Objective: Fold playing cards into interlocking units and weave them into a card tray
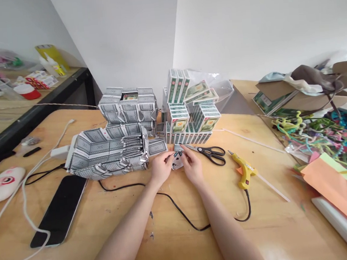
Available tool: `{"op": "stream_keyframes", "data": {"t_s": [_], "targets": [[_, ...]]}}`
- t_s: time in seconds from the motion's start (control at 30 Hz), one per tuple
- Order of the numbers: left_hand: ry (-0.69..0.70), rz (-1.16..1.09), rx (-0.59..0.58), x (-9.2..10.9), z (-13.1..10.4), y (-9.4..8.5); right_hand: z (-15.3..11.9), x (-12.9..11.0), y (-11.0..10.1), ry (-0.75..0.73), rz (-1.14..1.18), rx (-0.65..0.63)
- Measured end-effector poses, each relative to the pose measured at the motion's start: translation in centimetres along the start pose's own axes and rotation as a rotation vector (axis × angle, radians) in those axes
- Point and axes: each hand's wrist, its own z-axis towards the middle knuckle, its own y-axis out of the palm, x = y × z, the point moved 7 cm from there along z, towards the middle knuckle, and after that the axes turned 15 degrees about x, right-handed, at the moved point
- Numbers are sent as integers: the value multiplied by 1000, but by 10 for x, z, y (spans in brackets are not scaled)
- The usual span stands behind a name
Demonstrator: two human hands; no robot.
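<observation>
Between my two hands is a playing card, its pale face with dark pips toward me and its far end bent so the patterned back shows. My left hand pinches the card's left side, and my right hand pinches its right side. Just left of them stands an open box built from folded playing cards, with a row of folded cards packed in its right end. Behind it rises a second card-built block. A flat card lies beyond my left hand. Black-handled scissors lie right of my right hand.
Packs of playing cards are stacked at the back. A yellow glue gun lies at right, its black cable running under my forearms. A phone and white cables lie left. Pipe cleaners and coloured paper crowd the right side.
</observation>
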Motion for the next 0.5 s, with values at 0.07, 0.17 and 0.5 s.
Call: {"op": "stream_keyframes", "data": {"t_s": [0.07,0.17,0.5], "targets": [[90,41,-7,8,-2,1,0,-3,-1,-62,-13,6],[146,84,-25,15,-5,3,1,0,-4,-59,-37,49],[-109,28,-261,-9,-16,15,3,14,-6,145,-91,20]]}}
